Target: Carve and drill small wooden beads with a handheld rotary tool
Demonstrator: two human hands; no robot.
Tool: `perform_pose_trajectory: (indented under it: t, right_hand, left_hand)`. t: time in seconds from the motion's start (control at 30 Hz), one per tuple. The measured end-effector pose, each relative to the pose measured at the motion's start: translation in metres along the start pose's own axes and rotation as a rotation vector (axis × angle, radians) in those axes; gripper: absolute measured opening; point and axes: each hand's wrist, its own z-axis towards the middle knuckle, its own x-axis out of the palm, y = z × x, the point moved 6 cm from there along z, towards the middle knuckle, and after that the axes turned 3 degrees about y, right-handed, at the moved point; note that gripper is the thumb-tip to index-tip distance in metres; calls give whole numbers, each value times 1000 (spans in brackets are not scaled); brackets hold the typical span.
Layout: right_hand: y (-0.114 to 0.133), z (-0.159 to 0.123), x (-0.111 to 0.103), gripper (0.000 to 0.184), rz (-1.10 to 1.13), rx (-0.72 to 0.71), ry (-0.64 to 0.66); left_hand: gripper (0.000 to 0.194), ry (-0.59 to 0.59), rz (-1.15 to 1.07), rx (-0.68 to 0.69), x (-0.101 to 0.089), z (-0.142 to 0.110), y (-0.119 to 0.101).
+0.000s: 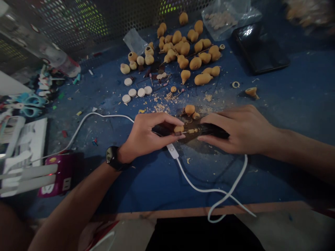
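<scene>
My left hand (149,134), with a dark watch on its wrist, pinches a small tan gourd piece (179,129) between thumb and fingertips. My right hand (232,130) wraps round a black rotary tool (213,129) with a brass chuck (193,131). The tool points left, and its dark brown tip (178,134) is at the gourd piece; whether it cuts in, I cannot tell. Just beyond the fingers lie a small gourd (190,109) and a cut gourd piece (196,115). Beneath the left hand a white inline switch (172,151) sits on a white cord (192,186).
Several whole gourds (183,48) cover the back of the blue table (110,195), beside opened gourds (149,55), white discs (141,92) and shavings (162,106). A black phone-like slab (261,48) lies at back right. Blue-handled scissors (32,101) and a purple box (56,174) are left.
</scene>
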Motion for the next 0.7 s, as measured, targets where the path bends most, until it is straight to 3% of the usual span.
perform_pose_trajectory:
  t: [0.23, 0.5, 0.7]
  right_hand:
    - [0, 0, 0, 39, 16, -10, -2]
    - [-10, -1, -5, 40, 126, 135, -82]
    - [-10, -2, -11, 32, 178, 149, -138]
  left_hand:
    - [21, -5, 11, 26, 0, 0, -1]
    - [20, -51, -18, -13, -2, 0, 1]
    - [22, -90, -51, -12, -3, -1, 2]
